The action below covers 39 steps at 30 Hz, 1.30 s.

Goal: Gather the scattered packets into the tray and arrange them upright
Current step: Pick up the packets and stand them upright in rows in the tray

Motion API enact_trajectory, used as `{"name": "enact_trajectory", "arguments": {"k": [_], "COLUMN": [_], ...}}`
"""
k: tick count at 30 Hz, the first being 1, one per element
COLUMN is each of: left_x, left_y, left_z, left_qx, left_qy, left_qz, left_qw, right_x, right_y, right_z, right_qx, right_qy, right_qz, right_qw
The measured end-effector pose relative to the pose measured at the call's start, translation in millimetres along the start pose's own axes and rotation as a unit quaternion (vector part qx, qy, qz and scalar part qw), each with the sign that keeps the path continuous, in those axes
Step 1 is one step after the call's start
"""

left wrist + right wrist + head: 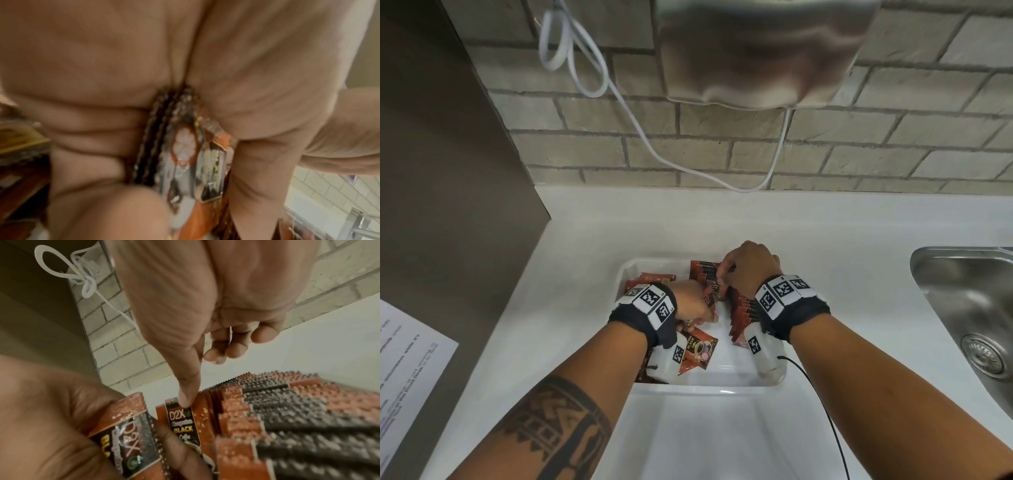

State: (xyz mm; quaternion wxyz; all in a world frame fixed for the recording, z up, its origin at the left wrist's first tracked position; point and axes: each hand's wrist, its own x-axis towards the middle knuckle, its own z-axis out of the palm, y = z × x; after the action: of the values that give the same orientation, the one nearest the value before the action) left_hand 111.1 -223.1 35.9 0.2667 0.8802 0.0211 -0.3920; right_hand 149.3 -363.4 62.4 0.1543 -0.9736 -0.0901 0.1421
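A white tray (pixel 709 385) sits on the white counter. Along its right side a row of red-and-black coffee packets (pixel 743 308) (pixel 287 410) stands upright. My right hand (pixel 726 274) hovers over the far end of that row. Its thumb (pixel 185 395) rests on the top edge of the front packet (pixel 180 421), and its other fingers are loosely curled behind, holding nothing. My left hand (pixel 705 308) grips a small bunch of packets (pixel 709 298) (pixel 185 146) (pixel 123 431) just left of the row. Loose packets lie flat in the tray (pixel 697 353) and at its back left (pixel 650 279).
A steel sink (pixel 969 308) is set into the counter at the right. A printed sheet (pixel 407 370) lies at the left edge beside a brown panel. A white cable (pixel 654 144) hangs down the brick wall, and a black wire (pixel 822 394) trails from my right wrist.
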Motion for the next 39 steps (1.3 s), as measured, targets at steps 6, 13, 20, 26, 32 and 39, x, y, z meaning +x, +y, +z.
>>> {"name": "enact_trajectory", "arguments": {"k": [6, 13, 20, 26, 32, 39], "left_x": [-1, -11, -25, -41, -42, -38], "left_y": [1, -1, -21, -21, -21, -31], "left_z": [1, -1, -8, -8, -3, -11], "left_qx": [0.001, -0.037, -0.387, -0.442, -0.482, -0.328], "left_qy": [-0.006, 0.0, 0.019, 0.039, 0.073, 0.11], "left_qz": [-0.009, -0.013, 0.111, 0.204, 0.252, 0.127], "left_qw": [1.0, 0.999, 0.915, 0.873, 0.836, 0.93], "right_x": [1, -4, -24, -33, -44, -36], "right_y": [1, 5, 7, 8, 5, 3], "right_z": [-4, -8, -23, -38, -49, -55], "right_qx": [0.003, 0.02, 0.169, 0.248, 0.259, 0.166], "right_qy": [-0.01, 0.015, -0.042, -0.031, -0.014, 0.073], "right_qz": [-0.005, -0.023, -0.097, -0.095, -0.099, -0.107], "right_qw": [1.0, 0.999, 0.98, 0.964, 0.961, 0.978]}}
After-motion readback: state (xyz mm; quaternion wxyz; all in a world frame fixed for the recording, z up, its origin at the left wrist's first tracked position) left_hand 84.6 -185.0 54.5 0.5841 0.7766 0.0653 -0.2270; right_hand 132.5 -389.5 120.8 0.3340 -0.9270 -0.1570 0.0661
